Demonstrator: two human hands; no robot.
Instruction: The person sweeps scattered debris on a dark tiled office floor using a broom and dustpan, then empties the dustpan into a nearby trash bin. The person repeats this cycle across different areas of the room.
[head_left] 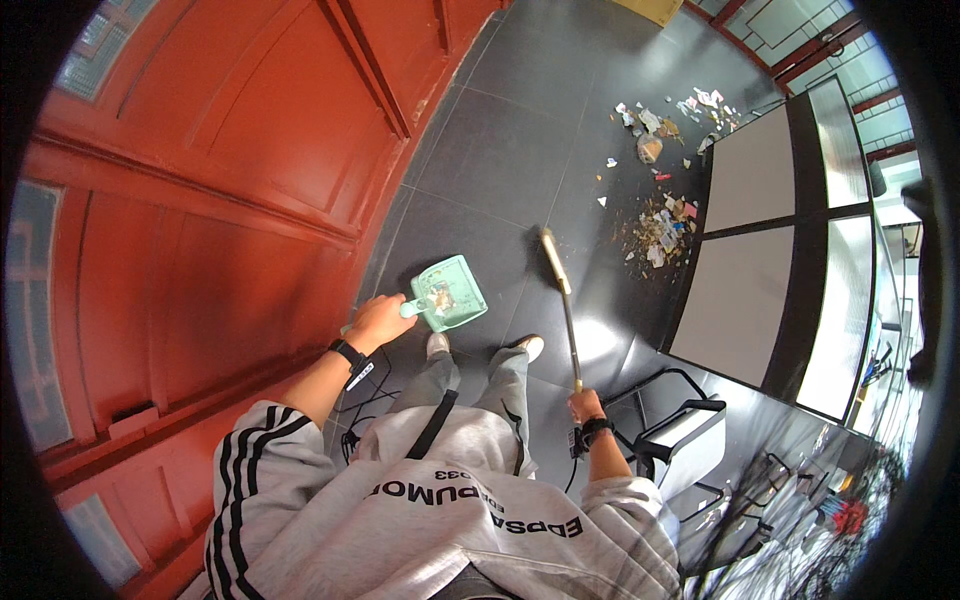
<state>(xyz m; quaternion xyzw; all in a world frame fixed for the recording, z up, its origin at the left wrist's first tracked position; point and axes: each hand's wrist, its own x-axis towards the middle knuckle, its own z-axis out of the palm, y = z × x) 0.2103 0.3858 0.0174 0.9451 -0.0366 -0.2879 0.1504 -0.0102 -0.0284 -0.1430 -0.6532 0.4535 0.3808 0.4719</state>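
My left hand (pixel 382 320) is closed round the handle of a light green dustpan (pixel 466 288), held in front of my feet. Some debris lies in the pan. On the other side, my right hand (pixel 586 404) grips the upper end of a long broom (pixel 571 345). Its narrow, pale head (pixel 552 258) rests on the dark tiles, to the right of the dustpan and apart from it. Beyond the broom, at the right, lies a heap of paper scraps and brown litter (pixel 660 232). A second scattering of scraps (pixel 652 125) lies farther off.
A red panelled wall (pixel 290 130) runs along the left. White cabinets with dark frames (pixel 745 300) stand at the right, beside the litter. A chair (pixel 684 440) is close to my right arm. Black cables (pixel 352 440) lie by my left foot. A cardboard box (pixel 652 8) sits at the far end.
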